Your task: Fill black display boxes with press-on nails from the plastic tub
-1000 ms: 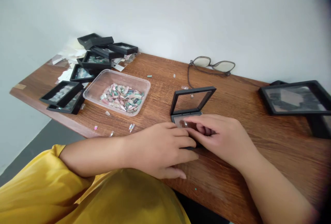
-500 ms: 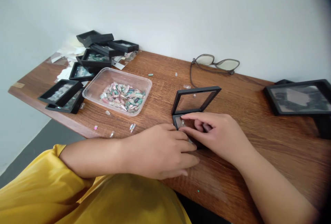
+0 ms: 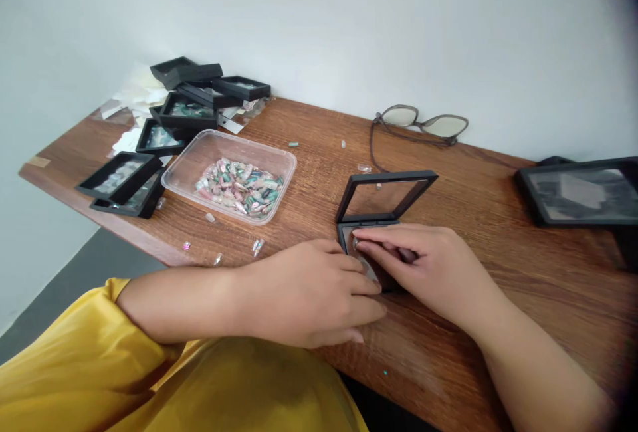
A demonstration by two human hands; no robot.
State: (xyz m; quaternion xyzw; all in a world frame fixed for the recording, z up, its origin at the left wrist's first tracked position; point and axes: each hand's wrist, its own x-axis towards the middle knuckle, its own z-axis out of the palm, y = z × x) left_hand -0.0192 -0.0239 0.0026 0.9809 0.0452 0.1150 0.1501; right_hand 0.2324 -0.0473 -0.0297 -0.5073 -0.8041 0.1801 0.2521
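Note:
A black-framed display case (image 3: pixel 345 201) with clear film panes stands on the table, its lid tilted up on the hinge and its base flat. My left hand (image 3: pixel 314 296) lies over the base's near left edge, fingers bent and slightly spread, holding it. My right hand (image 3: pixel 428 256) reaches over the base from the right. Between its thumb and forefinger is a small shiny press-on nail (image 3: pixel 355 243), close to the base's left film. My fingers cover much of the base. Left of the case, a clear plastic tub (image 3: pixel 174 183) holds many pink, green and silvery press-on nails (image 3: pixel 239 189).
Several black display cases (image 3: pixel 119 178) are piled at the left among white papers (image 3: pixel 132 139). Loose nails (image 3: pixel 258 247) lie around the tub. Eyeglasses (image 3: pixel 446 127) with a cord rest by the wall. Another black case (image 3: pixel 581 193) stands at the right.
My right thumb and fingertips have drawn closer together over the base, in a tighter pinch. My left hand stays on the case's edge. The view has shifted slightly.

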